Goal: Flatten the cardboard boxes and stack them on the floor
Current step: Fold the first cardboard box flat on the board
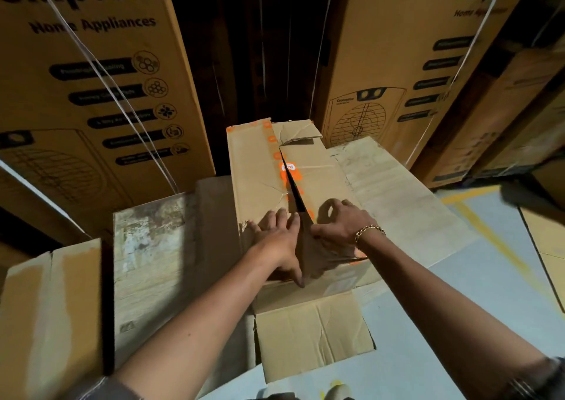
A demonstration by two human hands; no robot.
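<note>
A brown cardboard box (pixel 260 167) with orange tape along its top seam lies in front of me in the head view. The seam is split into a dark gap. My left hand (pixel 279 237) presses flat on the left flap, fingers spread at the gap's edge. My right hand (pixel 339 220), with a gold bracelet at the wrist, has its fingers curled round the edge of the right flap beside the gap. A loose end flap (pixel 312 335) hangs toward me at the near end. A flattened pale cardboard sheet (pixel 394 191) lies under the box on the right.
Tall Crompton appliance cartons stand strapped at the back left (pixel 91 78) and back right (pixel 406 63). An open worn box (pixel 149 265) sits on my left, another carton (pixel 52 314) nearer. The pale floor (pixel 443 323) with yellow lines shows on the right, flat cardboard (pixel 547 243) at its edge.
</note>
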